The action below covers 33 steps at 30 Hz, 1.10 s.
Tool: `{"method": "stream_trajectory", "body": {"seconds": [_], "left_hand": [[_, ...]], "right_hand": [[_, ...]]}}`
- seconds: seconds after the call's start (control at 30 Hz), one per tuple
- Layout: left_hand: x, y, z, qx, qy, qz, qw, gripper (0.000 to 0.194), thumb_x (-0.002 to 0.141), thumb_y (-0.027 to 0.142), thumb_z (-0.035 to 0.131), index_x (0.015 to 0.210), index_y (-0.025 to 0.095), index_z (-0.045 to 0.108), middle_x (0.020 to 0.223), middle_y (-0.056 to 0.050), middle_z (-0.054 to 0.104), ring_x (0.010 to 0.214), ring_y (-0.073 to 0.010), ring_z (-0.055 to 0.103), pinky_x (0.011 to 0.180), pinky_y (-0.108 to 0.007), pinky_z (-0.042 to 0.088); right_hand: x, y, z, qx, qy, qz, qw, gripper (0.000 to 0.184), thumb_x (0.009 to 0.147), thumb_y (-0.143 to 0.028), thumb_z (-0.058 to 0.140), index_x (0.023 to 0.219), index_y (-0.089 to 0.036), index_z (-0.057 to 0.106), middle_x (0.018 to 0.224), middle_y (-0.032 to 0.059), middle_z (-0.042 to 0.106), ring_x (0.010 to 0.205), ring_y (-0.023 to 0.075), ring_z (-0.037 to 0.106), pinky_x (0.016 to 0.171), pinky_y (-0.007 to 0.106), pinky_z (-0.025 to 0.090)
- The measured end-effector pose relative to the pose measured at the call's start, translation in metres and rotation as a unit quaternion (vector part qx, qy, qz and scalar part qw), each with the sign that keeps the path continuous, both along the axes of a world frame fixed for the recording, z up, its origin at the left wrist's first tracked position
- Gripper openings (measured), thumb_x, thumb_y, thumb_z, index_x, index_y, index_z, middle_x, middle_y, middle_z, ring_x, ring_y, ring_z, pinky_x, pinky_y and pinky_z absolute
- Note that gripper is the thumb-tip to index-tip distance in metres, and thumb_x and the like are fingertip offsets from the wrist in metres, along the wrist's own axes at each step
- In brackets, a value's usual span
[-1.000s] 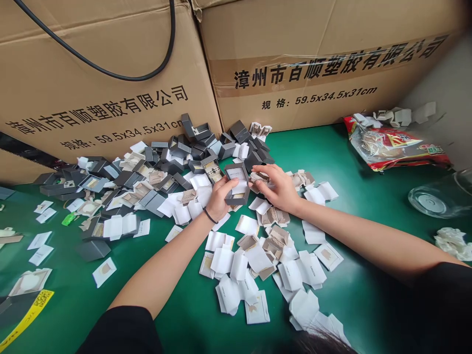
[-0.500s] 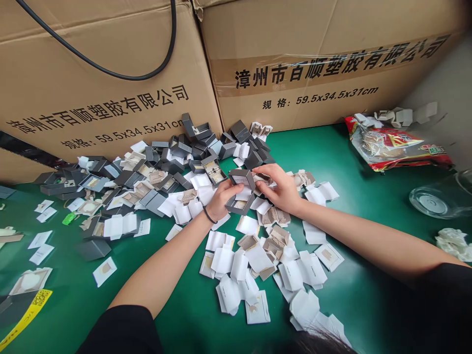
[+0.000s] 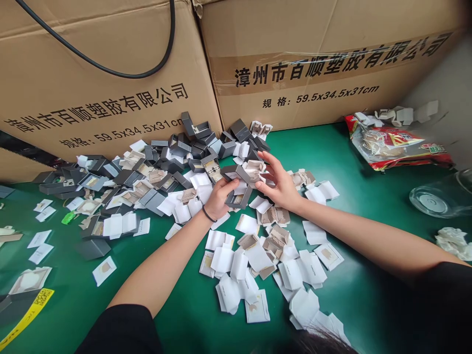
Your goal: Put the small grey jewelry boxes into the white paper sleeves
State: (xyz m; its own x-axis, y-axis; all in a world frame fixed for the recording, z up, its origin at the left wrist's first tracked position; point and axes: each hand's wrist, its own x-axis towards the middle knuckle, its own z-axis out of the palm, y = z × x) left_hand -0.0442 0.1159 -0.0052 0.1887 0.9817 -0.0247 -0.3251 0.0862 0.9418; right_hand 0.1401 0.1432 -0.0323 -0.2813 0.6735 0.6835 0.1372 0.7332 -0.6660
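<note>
Gray box (image 3: 239, 198), rigid and square-edged, sits open in my left hand (image 3: 220, 197), fingers closed on it above the smooth green table (image 3: 354, 184). I see a glossy red-and-clear bag (image 3: 398, 142) with pale contents. My right hand (image 3: 280, 187), partly spread, holds a creased white-and-tan insert (image 3: 255, 169) beside the box.

Cartons (image 3: 313, 29): set side by side
Black cable (image 3: 147, 75): looped
Red packet (image 3: 400, 140): laid near cartons
Glass vessel (image 3: 435, 202): partly cropped
Crumpled tissue (image 3: 453, 243): placed near vessel
Yellow strip (image 3: 27, 317): QR-printed
</note>
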Motion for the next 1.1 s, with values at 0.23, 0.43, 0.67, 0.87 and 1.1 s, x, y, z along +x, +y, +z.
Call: {"method": "stream_trajectory", "body": {"seconds": [0.23, 0.43, 0.67, 0.87, 1.1], "left_hand": [[0.001, 0.001, 0.001, 0.019, 0.026, -0.011, 0.999, 0.043, 0.063, 0.042, 0.075, 0.090, 0.012, 0.062, 0.080, -0.008, 0.064, 0.067, -0.0180, 0.060, 0.059, -0.028, 0.045], [0.003, 0.000, 0.005, 0.005, 0.039, -0.020, 0.999, 0.049, 0.056, 0.043, 0.080, 0.089, 0.010, 0.064, 0.081, -0.008, 0.064, 0.074, -0.0172, 0.061, 0.066, -0.026, 0.048], [-0.001, 0.002, 0.002, -0.024, -0.005, -0.027, 0.999, 0.056, 0.055, 0.039, 0.082, 0.098, 0.009, 0.062, 0.083, -0.007, 0.065, 0.076, -0.0190, 0.063, 0.065, -0.028, 0.050], [-0.005, 0.005, 0.000, -0.030, -0.054, -0.016, 0.998, 0.043, 0.058, 0.035, 0.080, 0.087, 0.009, 0.062, 0.077, -0.004, 0.063, 0.066, -0.0146, 0.059, 0.059, -0.027, 0.048], [-0.005, 0.006, -0.001, -0.049, -0.113, -0.014, 0.992, 0.026, 0.061, 0.025, 0.076, 0.078, 0.011, 0.062, 0.073, -0.002, 0.062, 0.065, -0.0143, 0.060, 0.059, -0.026, 0.050]], "right_hand": [[-0.001, 0.006, -0.009, -0.081, 0.032, -0.050, 0.995, 0.047, 0.084, -0.042, 0.057, 0.120, -0.016, 0.042, 0.097, 0.0075, 0.059, 0.076, 0.0137, 0.059, 0.067, 0.027, 0.052], [0.001, 0.008, -0.011, -0.024, 0.046, -0.092, 0.994, 0.046, 0.085, -0.029, 0.055, 0.127, -0.017, 0.041, 0.099, 0.0074, 0.063, 0.080, 0.0147, 0.061, 0.068, 0.028, 0.053], [0.001, 0.002, -0.002, 0.160, -0.004, -0.148, 0.976, 0.037, 0.080, -0.009, 0.052, 0.115, -0.020, 0.046, 0.092, 0.0031, 0.063, 0.065, 0.0099, 0.052, 0.058, 0.023, 0.047], [0.001, -0.004, 0.000, 0.175, -0.014, -0.043, 0.983, 0.036, 0.083, -0.014, 0.057, 0.117, -0.019, 0.045, 0.099, 0.0060, 0.061, 0.076, 0.0121, 0.054, 0.066, 0.025, 0.049], [0.001, -0.003, 0.002, 0.011, -0.021, 0.074, 0.997, 0.018, 0.087, -0.031, 0.056, 0.093, -0.015, 0.055, 0.090, 0.0056, 0.061, 0.072, 0.0100, 0.058, 0.061, 0.021, 0.047]]}}
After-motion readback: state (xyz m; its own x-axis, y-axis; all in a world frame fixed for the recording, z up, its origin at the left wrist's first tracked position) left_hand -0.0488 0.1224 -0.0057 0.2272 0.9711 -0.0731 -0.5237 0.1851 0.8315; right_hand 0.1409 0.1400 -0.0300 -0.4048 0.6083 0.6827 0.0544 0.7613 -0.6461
